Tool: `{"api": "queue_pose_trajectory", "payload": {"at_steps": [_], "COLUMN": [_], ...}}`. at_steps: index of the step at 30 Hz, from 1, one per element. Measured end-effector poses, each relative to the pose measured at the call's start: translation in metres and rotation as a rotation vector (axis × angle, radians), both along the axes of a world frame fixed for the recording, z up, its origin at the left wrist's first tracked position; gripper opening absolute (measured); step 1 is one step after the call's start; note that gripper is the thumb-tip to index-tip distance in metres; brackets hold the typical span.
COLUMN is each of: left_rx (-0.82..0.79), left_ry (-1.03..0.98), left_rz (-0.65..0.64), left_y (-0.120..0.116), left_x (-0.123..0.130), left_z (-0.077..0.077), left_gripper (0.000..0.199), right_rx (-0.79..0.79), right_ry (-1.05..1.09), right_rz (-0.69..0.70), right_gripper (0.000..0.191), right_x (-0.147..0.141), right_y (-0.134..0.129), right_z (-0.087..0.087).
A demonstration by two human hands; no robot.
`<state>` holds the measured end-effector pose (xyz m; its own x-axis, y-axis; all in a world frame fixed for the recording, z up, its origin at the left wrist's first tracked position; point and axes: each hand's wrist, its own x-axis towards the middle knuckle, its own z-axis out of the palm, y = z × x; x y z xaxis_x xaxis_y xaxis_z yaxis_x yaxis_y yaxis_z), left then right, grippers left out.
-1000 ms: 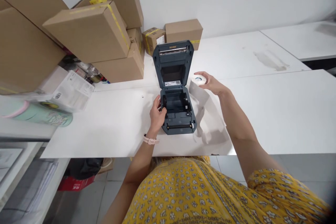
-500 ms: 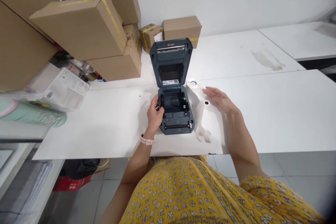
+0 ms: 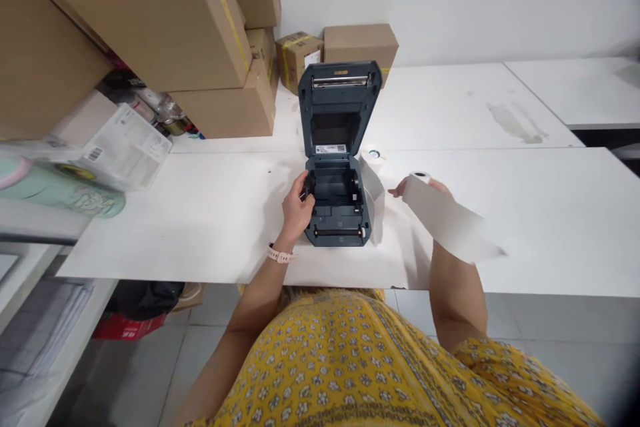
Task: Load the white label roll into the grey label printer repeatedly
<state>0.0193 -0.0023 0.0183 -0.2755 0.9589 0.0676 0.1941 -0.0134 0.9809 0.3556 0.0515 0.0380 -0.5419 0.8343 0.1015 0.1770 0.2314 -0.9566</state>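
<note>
Gripping the left wall of the open label printer [image 3: 336, 161], at the centre of the frame, with the left hand [image 3: 297, 208], thumb inside and fingers outside. Holding a black-cored paper roll [image 3: 411, 189], right of centre, with the right hand [image 3: 441, 188], fingers parted around it and partly hidden by its trailing strip [image 3: 445, 221], near a blue-cored paper roll [image 3: 373, 162] on the white table [image 3: 225, 213].

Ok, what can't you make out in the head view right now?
Head view: most of the right hand, hidden by the paper roll and its loose strip.
Head view: the strip's far tip, blurred.
Head view: print on the label inside the printer, too small to read.
Head view: the left end of the bottle, cut off by the left picture edge.
</note>
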Motion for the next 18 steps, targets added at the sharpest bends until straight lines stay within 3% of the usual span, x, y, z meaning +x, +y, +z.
{"api": "queue_pose_trajectory", "payload": {"at_steps": [3,5,7,12,15,18], "left_rx": [0.012,0.012,0.016,0.017,0.001,-0.008], "left_ry": [0.036,0.045,0.047,0.045,0.011,-0.056], "left_rz": [-0.025,-0.016,-0.010,-0.022,-0.057,-0.097], "left_y": [0.000,0.001,0.003,0.005,0.006,0.006], "left_x": [-0.001,-0.001,-0.002,-0.003,-0.003,-0.003], "left_z": [-0.001,-0.004,-0.007,-0.016,-0.019,-0.019], "left_gripper": [0.064,0.064,0.065,0.064,0.063,0.067], "right_rx": [0.054,0.143,0.300,0.588,0.647,0.678], "right_ry": [0.071,-0.119,-0.361,-0.873,-0.990,-0.999], "right_rz": [0.075,0.217,0.320,0.420,0.447,0.413], "right_gripper": [0.045,0.038,0.037,0.038,0.037,0.035], "right_x": [-0.019,-0.048,-0.082,-0.144,-0.155,-0.156], "right_y": [-0.005,0.002,0.015,0.040,0.037,0.029], "right_z": [0.045,0.068,0.078,0.056,0.041,0.039]}}
